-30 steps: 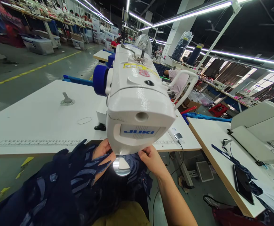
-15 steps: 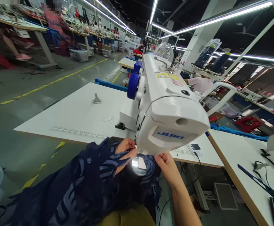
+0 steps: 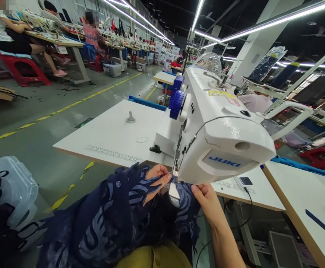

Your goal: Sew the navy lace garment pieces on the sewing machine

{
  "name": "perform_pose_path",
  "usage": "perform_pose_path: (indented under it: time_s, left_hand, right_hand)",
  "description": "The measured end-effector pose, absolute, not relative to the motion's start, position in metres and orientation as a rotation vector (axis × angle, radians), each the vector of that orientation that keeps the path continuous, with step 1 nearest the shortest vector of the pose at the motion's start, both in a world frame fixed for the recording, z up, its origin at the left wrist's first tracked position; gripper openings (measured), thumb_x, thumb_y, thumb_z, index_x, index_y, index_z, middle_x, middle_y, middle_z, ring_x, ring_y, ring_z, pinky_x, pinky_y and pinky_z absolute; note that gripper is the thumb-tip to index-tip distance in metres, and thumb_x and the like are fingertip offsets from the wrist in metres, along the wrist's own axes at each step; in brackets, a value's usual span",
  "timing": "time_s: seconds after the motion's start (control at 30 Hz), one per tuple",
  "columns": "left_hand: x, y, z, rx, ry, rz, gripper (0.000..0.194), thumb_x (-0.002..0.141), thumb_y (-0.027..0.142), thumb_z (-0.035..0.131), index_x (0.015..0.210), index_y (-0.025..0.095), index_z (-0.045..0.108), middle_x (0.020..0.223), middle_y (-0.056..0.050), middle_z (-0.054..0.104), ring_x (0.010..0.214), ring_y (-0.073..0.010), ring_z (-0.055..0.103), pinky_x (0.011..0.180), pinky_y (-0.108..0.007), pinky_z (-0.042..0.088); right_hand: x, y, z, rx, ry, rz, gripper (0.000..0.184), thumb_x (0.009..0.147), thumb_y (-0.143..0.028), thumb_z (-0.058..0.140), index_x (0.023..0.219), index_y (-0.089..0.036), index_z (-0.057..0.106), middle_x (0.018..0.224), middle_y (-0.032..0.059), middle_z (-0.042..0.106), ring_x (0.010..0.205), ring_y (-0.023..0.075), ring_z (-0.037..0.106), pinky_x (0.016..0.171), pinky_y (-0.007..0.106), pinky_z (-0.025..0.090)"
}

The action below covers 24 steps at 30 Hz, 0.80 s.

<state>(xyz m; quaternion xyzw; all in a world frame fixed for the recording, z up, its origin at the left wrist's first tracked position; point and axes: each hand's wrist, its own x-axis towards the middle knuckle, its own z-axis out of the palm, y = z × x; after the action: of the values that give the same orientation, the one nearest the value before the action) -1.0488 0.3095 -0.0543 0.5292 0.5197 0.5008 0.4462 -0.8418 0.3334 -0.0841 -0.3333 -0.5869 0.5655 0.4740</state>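
A white sewing machine (image 3: 235, 137) with a blue handwheel (image 3: 177, 104) stands in front of me, its needle end low over the work. Navy fabric (image 3: 106, 219) with raised lighter-blue curved patterns hangs across my lap and runs up under the needle area. Just left of the needle, my left hand (image 3: 157, 180) is closed on the fabric, which partly covers its fingers. My right hand (image 3: 207, 199) pinches the fabric's edge at the right, below the machine head. Between the hands, a shiny metal plate (image 3: 174, 194) shows on the machine's arm. The machine head hides the stitching point.
On the white tabletop (image 3: 109, 128) lie a clear ruler (image 3: 114, 153), a thread loop (image 3: 142, 140) and a grey stand (image 3: 130, 117). A small cabled device (image 3: 245, 181) sits at right. Clear plastic bins (image 3: 14, 190) stand at lower left. Other people work at machines behind.
My view has swung left, so the machine and table appear farther right and the plastic bins show more. Both hands stay on the fabric beside the needle, with little visible movement against the machine.
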Motion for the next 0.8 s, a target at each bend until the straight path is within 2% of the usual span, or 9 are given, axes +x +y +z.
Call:
perform_pose_path:
  time_s: [0.33,0.53,0.67,0.73,0.8]
  left_hand:
    - [-1.067,0.304,-0.064,1.346,1.286,1.208,0.036,0.082,0.053,0.059,0.087,0.018,0.050,0.056,0.007,0.045,0.046,-0.0075,0.038,0.044,-0.020,0.029]
    - [-1.069,0.299,-0.063,1.380,1.243,1.150,0.036,0.083,0.052,0.058,0.087,0.018,0.051,0.059,0.006,0.048,0.048,-0.0078,0.043,0.047,-0.021,0.035]
    - [-1.067,0.297,-0.062,1.393,1.226,1.150,0.035,0.084,0.052,0.057,0.088,0.018,0.051,0.059,0.006,0.047,0.048,-0.0080,0.043,0.047,-0.021,0.034]
    - [-1.066,0.296,-0.060,1.416,1.203,1.132,0.034,0.084,0.051,0.058,0.087,0.018,0.050,0.060,0.006,0.047,0.050,-0.0084,0.043,0.048,-0.021,0.034]
    - [-1.066,0.293,-0.056,1.448,1.185,1.108,0.031,0.084,0.048,0.059,0.088,0.019,0.050,0.060,0.006,0.046,0.053,-0.0085,0.043,0.050,-0.021,0.033]
  right_hand:
    - [-0.845,0.332,-0.082,-0.835,-1.450,1.357,0.042,0.085,-0.048,0.062,0.119,-0.025,0.058,0.112,0.0083,0.068,0.112,0.0228,0.060,0.107,0.043,0.036]
    - [-0.843,0.330,-0.086,-0.885,-1.447,1.331,0.035,0.085,-0.048,0.062,0.111,-0.025,0.061,0.109,0.0083,0.069,0.105,0.0221,0.062,0.101,0.038,0.042]
    - [-0.843,0.327,-0.085,-0.841,-1.440,1.362,0.027,0.088,-0.043,0.061,0.109,-0.025,0.059,0.111,0.0069,0.066,0.108,0.0204,0.059,0.103,0.036,0.039]
    - [-0.841,0.324,-0.085,-0.815,-1.442,1.374,0.022,0.088,-0.040,0.061,0.103,-0.025,0.059,0.107,0.0063,0.065,0.103,0.0199,0.059,0.099,0.035,0.042]
    - [-0.837,0.321,-0.086,-0.838,-1.440,1.348,0.018,0.087,-0.039,0.063,0.096,-0.025,0.057,0.097,0.0041,0.063,0.092,0.0181,0.058,0.087,0.030,0.046]
